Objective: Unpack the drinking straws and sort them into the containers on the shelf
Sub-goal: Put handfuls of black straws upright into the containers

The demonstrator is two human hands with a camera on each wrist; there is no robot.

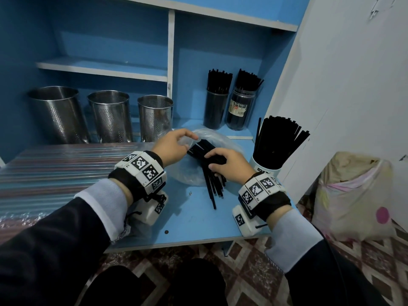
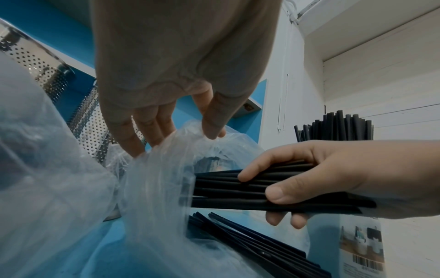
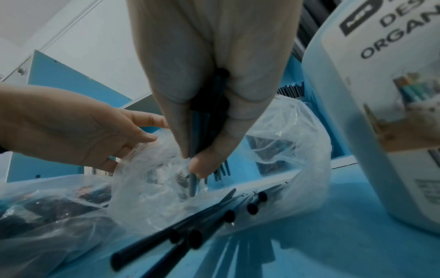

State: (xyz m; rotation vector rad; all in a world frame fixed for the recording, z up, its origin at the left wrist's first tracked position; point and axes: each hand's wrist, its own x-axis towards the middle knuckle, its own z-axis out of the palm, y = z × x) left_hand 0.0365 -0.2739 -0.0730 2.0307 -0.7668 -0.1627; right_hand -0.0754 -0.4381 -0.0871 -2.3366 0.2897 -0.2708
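Right hand [image 1: 229, 164] grips black straws [image 2: 228, 190], left hand [image 1: 171, 146] pinches plastic bag [image 2: 154, 178]; white holder [image 3: 371, 116] reads "ORGAN".

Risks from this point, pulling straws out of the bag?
1. The right hand grips a bundle of black straws partly inside the clear plastic bag; the film may drag along, since the left hand only pinches its rim.
2. Loose straws lie under the bundle near the shelf edge and might get swept off.
3. The white organiser cup beside the right wrist looks tippable.
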